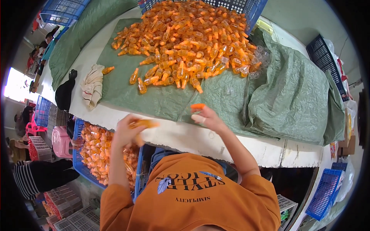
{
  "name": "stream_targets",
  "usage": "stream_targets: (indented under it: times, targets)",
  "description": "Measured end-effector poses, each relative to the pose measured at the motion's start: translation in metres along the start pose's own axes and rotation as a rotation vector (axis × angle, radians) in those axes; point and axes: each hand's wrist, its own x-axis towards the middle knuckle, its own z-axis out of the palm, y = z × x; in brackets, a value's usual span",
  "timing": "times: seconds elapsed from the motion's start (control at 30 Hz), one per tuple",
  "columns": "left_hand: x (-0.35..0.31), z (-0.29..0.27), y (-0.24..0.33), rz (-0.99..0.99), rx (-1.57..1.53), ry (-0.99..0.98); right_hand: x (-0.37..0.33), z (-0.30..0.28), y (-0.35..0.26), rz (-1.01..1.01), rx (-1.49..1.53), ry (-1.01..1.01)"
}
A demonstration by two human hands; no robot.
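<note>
My left hand (129, 133) is closed around a small orange bottle (144, 123), its cap end pointing right, over the table's front edge. Motion blurs the hand a little. To the right, above the same edge, my right hand (208, 118) is raised with its index finger and thumb apart. An orange covering sits on the index finger, and a white band wraps another digit. Beyond both hands, a big heap of small orange bottles (185, 46) with orange caps lies on a green sheet (154, 101). A few bottles lie loose at the heap's near side.
A blue crate (78, 161) full of similar bottles stands below the table at left. A crumpled cloth (91, 86) and a black item (66, 90) lie on the left. Folded green sheeting (289, 104) covers the right side. Clear plastic pieces (259, 57) sit beside the heap.
</note>
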Motion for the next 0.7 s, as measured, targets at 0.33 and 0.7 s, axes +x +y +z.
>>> stream_targets:
  times: [0.33,0.7]
  targets:
    - [0.016,-0.023,-0.027,0.178,0.478,0.284,0.005,-0.133,-0.005,0.024,-0.539,0.428]
    - [0.179,0.164,0.079,0.893,0.959,-0.037,0.022,-0.129,-0.008,0.114,-1.164,0.277]
